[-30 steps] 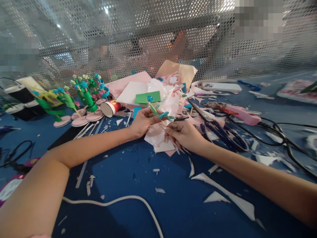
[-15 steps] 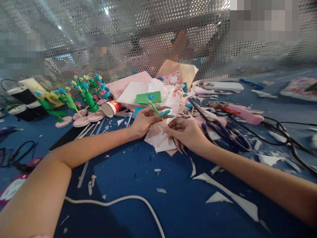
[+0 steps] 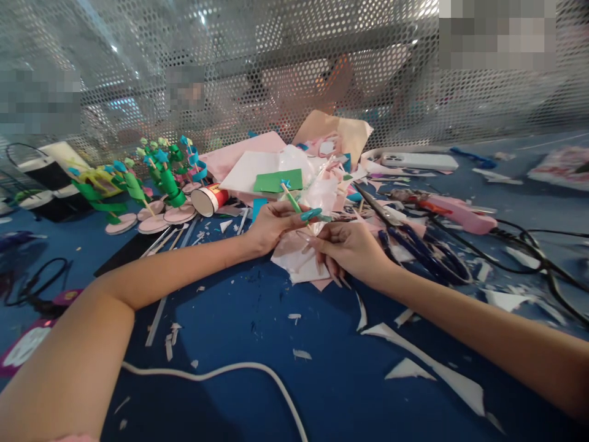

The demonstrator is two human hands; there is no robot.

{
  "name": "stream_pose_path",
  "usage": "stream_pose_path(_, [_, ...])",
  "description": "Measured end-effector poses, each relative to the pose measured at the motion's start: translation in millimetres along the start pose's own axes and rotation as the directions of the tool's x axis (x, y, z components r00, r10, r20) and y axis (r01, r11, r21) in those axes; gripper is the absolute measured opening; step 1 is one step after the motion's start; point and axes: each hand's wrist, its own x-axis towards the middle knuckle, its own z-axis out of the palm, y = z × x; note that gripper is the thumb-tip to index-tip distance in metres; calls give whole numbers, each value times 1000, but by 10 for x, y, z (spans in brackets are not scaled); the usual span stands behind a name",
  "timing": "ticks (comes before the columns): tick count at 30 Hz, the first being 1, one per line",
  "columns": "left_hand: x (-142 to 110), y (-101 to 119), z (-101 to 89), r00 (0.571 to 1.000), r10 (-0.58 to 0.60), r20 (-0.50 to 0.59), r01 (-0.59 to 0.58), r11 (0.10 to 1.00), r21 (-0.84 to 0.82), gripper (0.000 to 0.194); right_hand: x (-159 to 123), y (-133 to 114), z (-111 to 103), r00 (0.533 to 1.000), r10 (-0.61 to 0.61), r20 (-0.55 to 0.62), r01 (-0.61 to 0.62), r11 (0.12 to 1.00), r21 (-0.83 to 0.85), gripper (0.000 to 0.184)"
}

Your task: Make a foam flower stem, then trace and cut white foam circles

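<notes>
Green-wrapped stick (image 3: 291, 199) slants left of the scissors (image 3: 405, 235)

The left hand (image 3: 275, 227)'s grip pinches it. Its long axis drops from the blue tip (image 3: 286, 183) toward the right hand (image 3: 352, 247), whose own hold I cannot tell.

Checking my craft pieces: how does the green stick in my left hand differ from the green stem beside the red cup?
The green stick is held in the left hand; the green stem stands on a pink disc. The green stick's wrapping looks slim; the green stem's is broader and loosely curled. Both have blue tops.
</notes>
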Motion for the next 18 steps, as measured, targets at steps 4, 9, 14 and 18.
stream_pose_path(4, [-4, -5, -1, 1000, 1, -31, -1, 1000, 25, 33, -7, 20, -15, 997, -15, 73, 16, 1000, -15, 42])
stream_pose_path(9, [-2, -12, -1, 999, 21, -27, -19, 999, 47, 32, 5, 34, -35, 995, -20, 102, 22, 999, -24, 39])
stream_pose_path(14, [-14, -3, 20, 999, 38, -1, -37, 997, 67, 33, 38, 48, -56, 987, -37, 158, 39, 999, -5, 37])
stream_pose_path(18, [-22, 9, 39, 999, 42, 18, -43, 998, 38, 32, 38, 44, -50, 983, -31, 179, 31, 1000, 4, 34])
